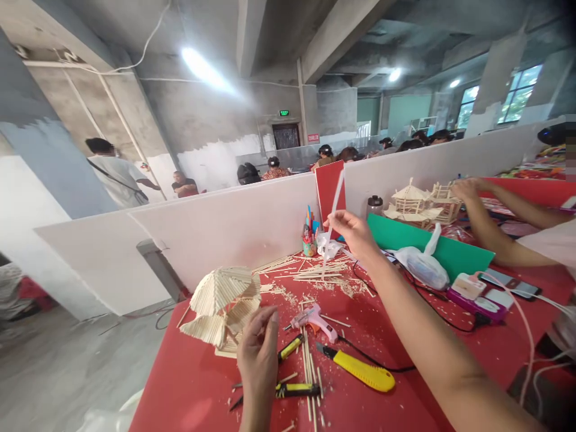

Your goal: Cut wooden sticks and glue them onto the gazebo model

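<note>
Nearest the camera, both bare forearms extend over the red tabletop. Left hand: fingers curled toward the thumb, gap narrow; no item is visible in the grip, and whether one is concealed cannot be determined. Right hand: raised, thumb and fingers pinched on a translucent stick, which is held near-upright and extends above and below the grip. Just left of the left hand stands the wooden-stick model; contact between hand and model cannot be confirmed. Assembly status: two roof tiers are covered with sticks and a base shows below; judged from this view, the main structure is formed. Loose sticks and cut debris lie unused; whether the model requires more sticks cannot be determined. Right of the left hand, the pink glue gun lies untouched, nozzle directed toward the model. Black-and-yellow handles lie partly behind the left wrist. A yellow utility knife lies nearer the right forearm. Farther out are a pen can, a green board and a white partition. At far right, a co-worker's hand is beside a second stick model.
</note>
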Demonstrator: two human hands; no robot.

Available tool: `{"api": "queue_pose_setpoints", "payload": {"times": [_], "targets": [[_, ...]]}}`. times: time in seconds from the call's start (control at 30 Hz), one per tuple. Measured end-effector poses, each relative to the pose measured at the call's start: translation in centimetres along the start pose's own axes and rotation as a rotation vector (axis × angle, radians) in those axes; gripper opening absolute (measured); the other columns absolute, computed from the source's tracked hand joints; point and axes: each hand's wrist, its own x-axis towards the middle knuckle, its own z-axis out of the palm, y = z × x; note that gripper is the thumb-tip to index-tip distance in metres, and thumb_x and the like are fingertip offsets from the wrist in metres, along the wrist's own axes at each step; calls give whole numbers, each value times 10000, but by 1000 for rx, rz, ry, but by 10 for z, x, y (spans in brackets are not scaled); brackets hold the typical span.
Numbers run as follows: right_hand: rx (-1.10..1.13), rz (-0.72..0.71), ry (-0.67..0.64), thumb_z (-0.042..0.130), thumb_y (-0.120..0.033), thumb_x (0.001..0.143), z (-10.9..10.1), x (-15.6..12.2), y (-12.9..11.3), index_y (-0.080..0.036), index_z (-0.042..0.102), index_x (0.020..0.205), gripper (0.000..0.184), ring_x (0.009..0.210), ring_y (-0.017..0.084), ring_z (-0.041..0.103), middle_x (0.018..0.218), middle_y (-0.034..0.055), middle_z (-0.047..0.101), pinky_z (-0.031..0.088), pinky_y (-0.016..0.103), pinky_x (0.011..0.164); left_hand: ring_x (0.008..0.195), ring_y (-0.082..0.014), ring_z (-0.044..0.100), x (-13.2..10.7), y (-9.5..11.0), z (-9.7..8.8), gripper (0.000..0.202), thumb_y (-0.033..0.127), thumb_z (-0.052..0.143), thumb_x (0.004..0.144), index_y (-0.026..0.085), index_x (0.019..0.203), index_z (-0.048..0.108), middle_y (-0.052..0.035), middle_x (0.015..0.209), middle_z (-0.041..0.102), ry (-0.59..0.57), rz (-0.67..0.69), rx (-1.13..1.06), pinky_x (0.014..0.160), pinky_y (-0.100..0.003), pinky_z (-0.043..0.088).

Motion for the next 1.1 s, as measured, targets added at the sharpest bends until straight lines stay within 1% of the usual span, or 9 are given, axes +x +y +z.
{"api": "queue_pose_setpoints", "payload": {"times": [0.07, 0.17, 0.23, 0.3, 0.37, 0.47, 0.63, 0.87, 1.1], "targets": [[313, -59, 71, 631, -558, 847, 14, -20, -36, -241, 605, 937, 331, 877, 204, 670, 875, 41, 733, 516, 333, 775, 1080, -272, 602, 0, 13, -1, 292, 457, 687, 795, 213, 930, 772, -115, 1120, 673, -14, 96, 0, 786, -311, 516], [463, -74, 130, 631, -536, 863, 38, -55, -76, -255, 585, 931, 293, 862, 213, 680, 838, 33, 728, 520, 377, 810, 1101, -250, 596, 3, 32, -5, 346, 452, 662, 829, 231, 1083, 740, -116, 1203, 652, -115, 140, -13, 862, -322, 503], [499, -82, 173, 613, -530, 873, 55, -73, -89, -254, 573, 929, 284, 867, 215, 684, 836, 29, 726, 518, 401, 846, 864, -203, 641, 5, 38, -9, 362, 450, 656, 838, 214, 1103, 731, -95, 982, 704, -218, 92, -64, 756, -301, 520], [532, -63, 215, 604, -499, 885, 69, -82, -95, -252, 574, 934, 253, 892, 209, 683, 848, 28, 729, 503, 406, 890, 600, -141, 565, 8, 39, -14, 340, 460, 660, 833, 188, 1015, 751, -51, 763, 674, -281, 20, -95, 581, -260, 485], [547, -33, 170, 610, -474, 887, 79, -85, -97, -246, 597, 952, 237, 921, 207, 681, 874, 33, 738, 495, 399, 910, 496, -100, 472, 12, 35, -19, 316, 459, 682, 812, 175, 929, 759, -20, 678, 627, -258, -25, -101, 491, -234, 426], [485, 1, -10, 614, -453, 890, 88, -87, -97, -234, 658, 1005, 252, 952, 207, 677, 908, 40, 751, 491, 380, 919, 476, -85, 447, 18, 25, -25, 313, 456, 716, 779, 175, 913, 756, -9, 677, 616, -199, -37, -109, 454, -218, 398], [346, 54, -291, 548, -461, 933, 103, -95, -86, -236, 713, 1062, 307, 909, 196, 676, 898, 38, 757, 500, 341, 868, 458, -96, 469, 27, 10, -22, 354, 473, 740, 743, 156, 900, 750, -7, 598, 596, -285, -85, -117, 429, -217, 394], [530, 164, -350, 546, -439, 934, 111, -85, -67, -221, 708, 1093, 315, 835, 168, 662, 873, 39, 745, 513, 320, 834, 494, -106, 524, 38, 1, -25, 354, 456, 779, 709, 146, 878, 745, -43, 677, 645, -448, -324, -306, 429, -221, 410], [560, 285, -575, 746, -399, 790, 113, -87, -66, -232, 645, 1245, 495, 887, 179, 683, 936, 35, 745, 532, 334, 845, 479, -80, 464, 43, -4, -26, 355, 398, 863, 610, 150, 825, 728, 22, 565, 542, -344, -355, -375, 449, -206, 385]]}}
